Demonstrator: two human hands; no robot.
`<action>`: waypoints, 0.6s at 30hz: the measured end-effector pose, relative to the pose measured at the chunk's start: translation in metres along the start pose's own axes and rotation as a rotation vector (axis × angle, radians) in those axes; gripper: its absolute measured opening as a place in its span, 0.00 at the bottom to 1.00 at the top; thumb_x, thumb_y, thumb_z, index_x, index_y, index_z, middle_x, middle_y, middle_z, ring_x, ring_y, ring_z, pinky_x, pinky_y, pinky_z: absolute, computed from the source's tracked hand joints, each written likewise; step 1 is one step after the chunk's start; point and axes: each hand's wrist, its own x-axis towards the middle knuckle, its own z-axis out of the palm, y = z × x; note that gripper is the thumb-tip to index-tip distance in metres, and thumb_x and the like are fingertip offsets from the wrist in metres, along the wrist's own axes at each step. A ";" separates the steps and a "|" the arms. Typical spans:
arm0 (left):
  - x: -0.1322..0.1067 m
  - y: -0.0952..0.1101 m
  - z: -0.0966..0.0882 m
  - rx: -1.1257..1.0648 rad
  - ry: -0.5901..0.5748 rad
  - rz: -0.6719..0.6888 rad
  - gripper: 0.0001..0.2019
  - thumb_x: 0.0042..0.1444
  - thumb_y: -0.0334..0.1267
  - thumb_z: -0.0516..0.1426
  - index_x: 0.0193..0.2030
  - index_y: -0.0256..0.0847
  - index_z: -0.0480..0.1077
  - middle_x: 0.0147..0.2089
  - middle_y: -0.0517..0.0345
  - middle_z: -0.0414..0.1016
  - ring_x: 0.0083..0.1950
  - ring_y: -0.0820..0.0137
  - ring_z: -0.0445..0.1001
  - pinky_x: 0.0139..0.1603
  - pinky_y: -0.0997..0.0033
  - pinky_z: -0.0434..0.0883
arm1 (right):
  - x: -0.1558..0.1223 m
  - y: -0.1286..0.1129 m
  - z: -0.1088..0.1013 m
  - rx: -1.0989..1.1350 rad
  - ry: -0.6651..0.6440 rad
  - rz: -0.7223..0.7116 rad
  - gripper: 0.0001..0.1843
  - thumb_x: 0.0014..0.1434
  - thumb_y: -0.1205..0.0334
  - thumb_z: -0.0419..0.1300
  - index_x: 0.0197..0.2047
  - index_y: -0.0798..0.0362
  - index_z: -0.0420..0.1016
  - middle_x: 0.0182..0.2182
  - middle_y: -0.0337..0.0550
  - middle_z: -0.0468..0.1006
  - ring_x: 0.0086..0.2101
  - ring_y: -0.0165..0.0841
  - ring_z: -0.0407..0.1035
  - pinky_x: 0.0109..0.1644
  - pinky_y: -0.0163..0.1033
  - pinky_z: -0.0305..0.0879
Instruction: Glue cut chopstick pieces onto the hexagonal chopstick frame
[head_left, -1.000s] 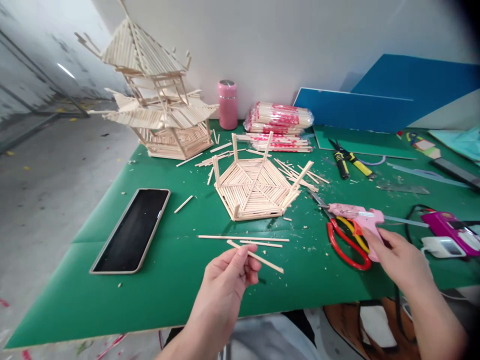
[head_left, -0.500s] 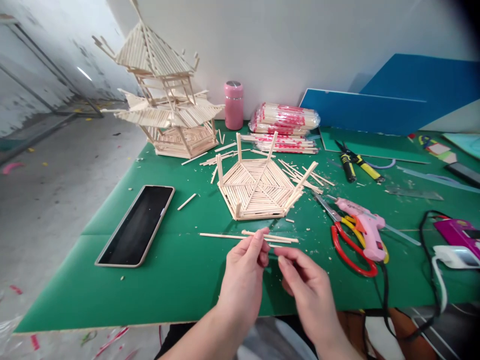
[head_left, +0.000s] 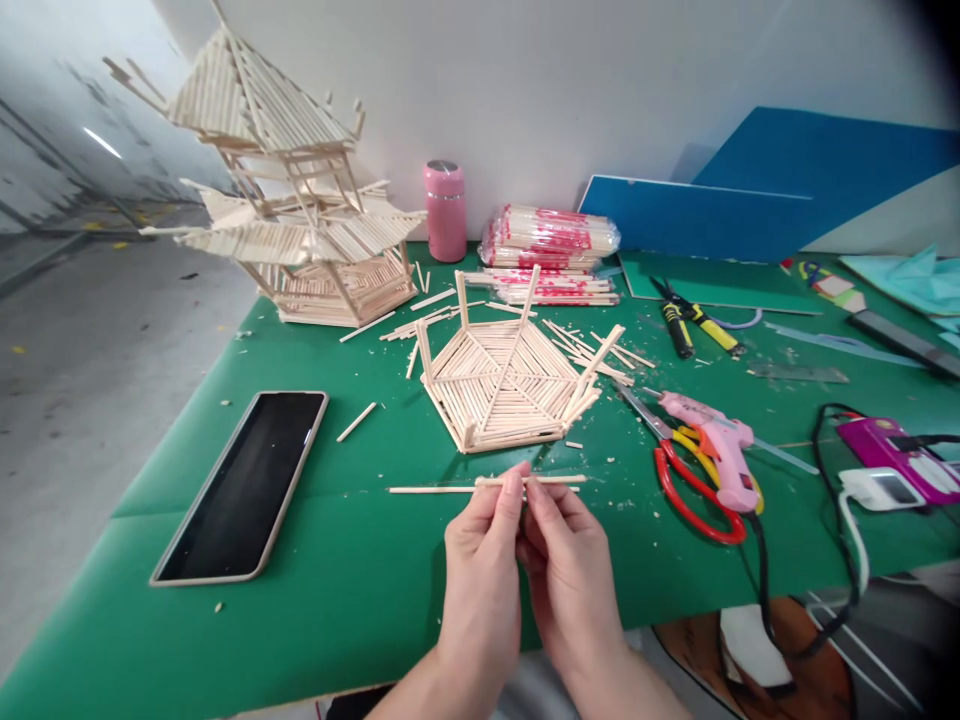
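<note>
My left hand (head_left: 484, 550) and my right hand (head_left: 571, 560) meet in front of me, thumbs and fingertips pinched together. Whatever lies between the fingers is too small and covered to make out. Just behind the fingertips, a long thin wooden stick (head_left: 429, 490) and a shorter stick (head_left: 561, 480) lie crosswise on the green table; my fingers cover their middle parts. Beyond them stands a hexagonal base of wooden sticks (head_left: 517, 390), with short posts rising from its corners.
A stick pagoda model (head_left: 300, 240) stands back left, beside a pink bottle (head_left: 446, 215) and wrapped stick bundles (head_left: 551, 240). A phone (head_left: 244, 485) lies left. On the right are red-handled scissors (head_left: 697, 510), a pink glue gun (head_left: 716, 440) with its cord, and pliers (head_left: 697, 325).
My right hand has moved left until its fingertips meet those of my left hand. A short pale piece that showed between the hands is now covered. The view has shifted slightly right.
</note>
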 end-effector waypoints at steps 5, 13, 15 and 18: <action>0.000 0.000 -0.005 0.063 -0.062 -0.004 0.13 0.51 0.42 0.57 0.42 0.41 0.73 0.36 0.56 0.73 0.40 0.70 0.69 0.42 0.72 0.66 | 0.007 -0.002 0.001 -0.020 0.050 -0.058 0.11 0.45 0.59 0.65 0.24 0.56 0.68 0.14 0.29 0.62 0.17 0.20 0.53 0.18 0.27 0.48; -0.021 0.043 -0.051 0.551 -0.167 0.437 0.10 0.50 0.33 0.57 0.39 0.44 0.74 0.34 0.57 0.70 0.34 0.71 0.68 0.33 0.74 0.66 | 0.025 -0.015 0.002 -0.093 0.087 -0.132 0.15 0.43 0.61 0.65 0.20 0.54 0.61 0.10 0.24 0.51 0.14 0.18 0.43 0.17 0.28 0.40; -0.011 0.059 -0.054 0.627 -0.060 0.568 0.08 0.50 0.32 0.56 0.37 0.44 0.73 0.37 0.56 0.70 0.37 0.69 0.68 0.32 0.75 0.65 | 0.027 -0.014 0.003 -0.085 0.077 -0.119 0.15 0.43 0.61 0.65 0.21 0.54 0.61 0.11 0.25 0.53 0.14 0.18 0.45 0.17 0.28 0.41; 0.015 0.072 -0.049 0.619 0.085 0.621 0.07 0.50 0.34 0.56 0.37 0.44 0.72 0.40 0.57 0.70 0.40 0.68 0.68 0.35 0.74 0.65 | 0.028 -0.012 0.006 -0.080 0.054 -0.094 0.15 0.44 0.61 0.65 0.21 0.54 0.60 0.12 0.25 0.54 0.15 0.19 0.46 0.17 0.28 0.42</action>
